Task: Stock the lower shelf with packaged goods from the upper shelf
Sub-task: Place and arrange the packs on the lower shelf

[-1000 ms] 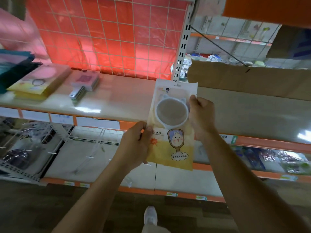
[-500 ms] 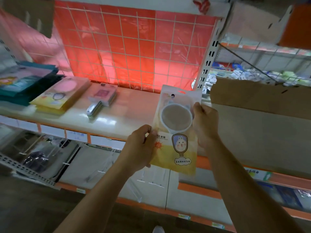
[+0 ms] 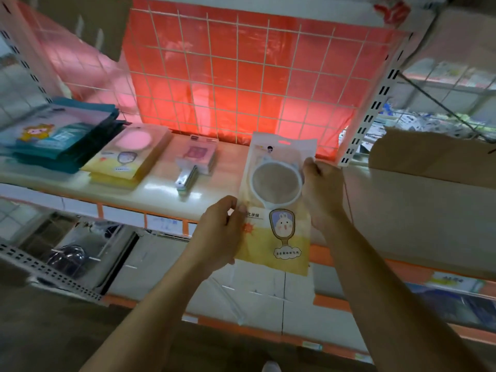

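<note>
Change since 1.0 s ago: the view is tipping upward, so more of the red grid panel [image 3: 241, 76] is showing and the stacks at the left are coming fully into the picture. The packaged mirror [image 3: 279, 210] is staying between the same 2 hands, its top now overlapping the foot of the grid.

Item 1, packaged mirror: flat clear-and-yellow pouch holding a white round mirror with 2 small ears, with a rabbit drawing below. It is hanging upright in the air in front of the upper shelf [image 3: 230, 167], its lower end showing against the lower shelf [image 3: 161, 264]. Whether it is touching either one cannot be told.

Item 2, left hand [image 3: 220, 232]: pinching the pouch's left edge at mid-height, thumb lying on the front, fingers passing behind.

Item 3, right hand [image 3: 322, 194]: gripping the right edge beside the mirror's rim, fingers curling round it.

Upper shelf, left to right: 1 stack of teal packs [image 3: 59, 135]; 1 stack of yellow pouches [image 3: 126, 154] showing a pink disc; 1 small stack of clear packs [image 3: 196, 159] with handles pointing forward. All 3 are lying flat, apart from one another.

Right of the slotted upright [image 3: 367, 116]: a cardboard sheet [image 3: 429, 157] is standing along the back of the neighbouring shelf.

Lower left: a wire basket [image 3: 67, 251] is holding something dark, too blurred to name.
</note>
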Motion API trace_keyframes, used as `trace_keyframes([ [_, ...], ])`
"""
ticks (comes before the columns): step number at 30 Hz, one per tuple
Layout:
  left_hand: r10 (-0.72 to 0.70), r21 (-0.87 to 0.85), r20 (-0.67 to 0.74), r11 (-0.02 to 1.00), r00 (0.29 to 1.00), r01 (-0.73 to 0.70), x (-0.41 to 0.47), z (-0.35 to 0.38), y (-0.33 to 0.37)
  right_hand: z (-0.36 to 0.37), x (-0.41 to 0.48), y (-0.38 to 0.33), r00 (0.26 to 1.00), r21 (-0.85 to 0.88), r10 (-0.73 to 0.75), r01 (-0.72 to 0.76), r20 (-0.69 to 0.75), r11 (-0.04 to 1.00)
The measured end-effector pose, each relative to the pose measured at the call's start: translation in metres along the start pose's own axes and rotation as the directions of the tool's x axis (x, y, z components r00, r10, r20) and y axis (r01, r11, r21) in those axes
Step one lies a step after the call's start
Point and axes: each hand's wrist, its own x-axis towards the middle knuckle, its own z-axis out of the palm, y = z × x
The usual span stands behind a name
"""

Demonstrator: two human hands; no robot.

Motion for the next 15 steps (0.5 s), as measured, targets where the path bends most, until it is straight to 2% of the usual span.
trace_keyframes([
  [7, 0.009, -0.057, 0.035, 0.998, 0.999, -0.007, 0.002, -0.055, -0.03, 0.047, -0.028, -0.015, 0.999, -0.026, -0.036, 0.035, -0.04, 0.999],
  [15, -0.035, -0.108, 0.075, 0.993, 0.997, 0.043, 0.016, -0.085, -0.049, 0.084, -0.025, -0.019, 0.999, -0.051, 0.005, -0.007, -0.041, 0.999],
])
